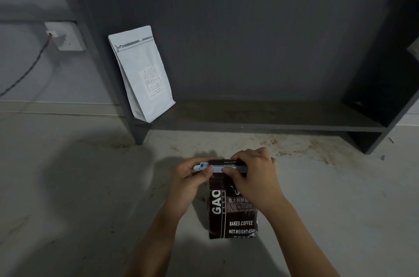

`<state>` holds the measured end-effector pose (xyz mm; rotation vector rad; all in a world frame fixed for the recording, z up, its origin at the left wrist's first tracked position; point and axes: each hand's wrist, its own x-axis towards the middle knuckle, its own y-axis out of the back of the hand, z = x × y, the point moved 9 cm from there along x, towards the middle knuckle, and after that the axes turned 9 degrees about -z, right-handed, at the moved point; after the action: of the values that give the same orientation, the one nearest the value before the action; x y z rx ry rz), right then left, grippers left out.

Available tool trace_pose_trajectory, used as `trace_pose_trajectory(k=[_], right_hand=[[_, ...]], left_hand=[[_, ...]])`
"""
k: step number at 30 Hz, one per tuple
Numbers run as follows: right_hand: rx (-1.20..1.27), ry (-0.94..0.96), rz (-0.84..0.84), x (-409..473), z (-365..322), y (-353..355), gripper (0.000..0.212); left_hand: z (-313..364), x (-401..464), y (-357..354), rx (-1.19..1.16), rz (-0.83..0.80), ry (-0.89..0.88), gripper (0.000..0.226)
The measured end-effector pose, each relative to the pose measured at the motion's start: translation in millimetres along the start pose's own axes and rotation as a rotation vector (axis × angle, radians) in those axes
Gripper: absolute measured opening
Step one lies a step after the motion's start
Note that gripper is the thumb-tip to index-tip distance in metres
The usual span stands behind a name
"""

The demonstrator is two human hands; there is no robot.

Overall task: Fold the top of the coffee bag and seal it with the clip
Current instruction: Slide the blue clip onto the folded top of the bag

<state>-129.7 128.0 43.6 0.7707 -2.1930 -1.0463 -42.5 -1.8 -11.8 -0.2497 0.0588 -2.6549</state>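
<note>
A dark coffee bag [233, 213] with white lettering stands on the pale floor in front of me. A long light-blue clip [217, 167] lies across its folded top edge. My left hand [192, 183] pinches the clip's left end, where the hinge sticks out past the bag. My right hand [254, 174] grips the clip's right part and the bag's top, hiding that end of the clip. Whether the clip is latched is hidden.
A white coffee bag [140, 72] leans on the left post of a dark shelf unit [260, 127] behind. A wall socket [65, 36] with a cable is at the left. Brown crumbs lie on the floor [294, 149] near the shelf.
</note>
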Motion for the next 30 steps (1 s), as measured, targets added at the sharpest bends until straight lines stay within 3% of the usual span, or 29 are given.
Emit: trace_pose_trajectory(k=[4, 11, 30], right_hand=[[-0.001, -0.008, 0.010, 0.7, 1.0, -0.4, 0.023], [0.002, 0.009, 0.060, -1.5, 0.2, 0.7, 0.022], [0.020, 0.007, 0.077, 0.0, 1.1, -0.7, 0.019]], left_hand=[[2.3, -2.9, -3.8, -0.011, 0.042, -0.005, 0.012], [8.6, -5.9, -5.7, -0.001, 0.093, -0.023, 0.027], [1.5, -9.9, -2.3, -0.030, 0.212, -0.037, 0.015]])
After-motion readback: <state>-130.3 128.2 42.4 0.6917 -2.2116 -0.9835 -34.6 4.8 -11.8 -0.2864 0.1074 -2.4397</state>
